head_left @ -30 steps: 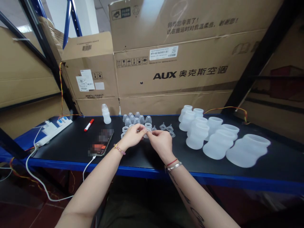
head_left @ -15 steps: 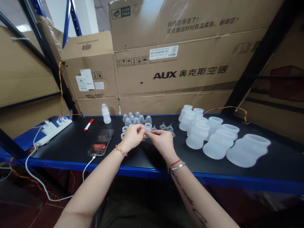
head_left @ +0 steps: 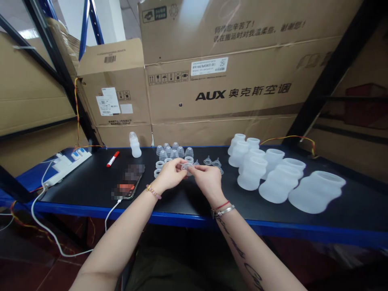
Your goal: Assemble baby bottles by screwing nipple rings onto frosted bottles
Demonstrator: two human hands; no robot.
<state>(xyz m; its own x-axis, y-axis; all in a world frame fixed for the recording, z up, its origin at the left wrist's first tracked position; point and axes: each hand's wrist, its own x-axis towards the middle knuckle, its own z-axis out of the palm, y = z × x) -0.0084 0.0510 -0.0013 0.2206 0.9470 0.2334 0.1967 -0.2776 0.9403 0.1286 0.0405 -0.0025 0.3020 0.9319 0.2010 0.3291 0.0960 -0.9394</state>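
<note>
Between both hands, over the middle of the table's front half, is a small clear round bottle part (head_left: 187, 166). Fingers cover much of it, so I cannot tell whether it is a nipple, a collar ring or both together. My left hand (head_left: 172, 173) pinches its left side, and my right hand (head_left: 207, 177) pinches its right side. Just behind the hands stand several clear dome caps (head_left: 174, 154). White collar rings (head_left: 159, 164) lie in rows in front of them, partly hidden by my left hand. Several clear nipples (head_left: 207, 161) rest beyond my right hand.
Several frosted bottle bodies (head_left: 252, 173) stand on the right. A capped bottle (head_left: 135, 144) is at the back left, near a red marker (head_left: 113, 159). A phone (head_left: 132, 182) with a white cable and a power strip (head_left: 69, 167) lie left. Cardboard (head_left: 242, 109) walls the back.
My hands have turned the clear part so that more of its round face shows, and it sits slightly higher. My fingers have shifted around its edge. The other things stay put.
</note>
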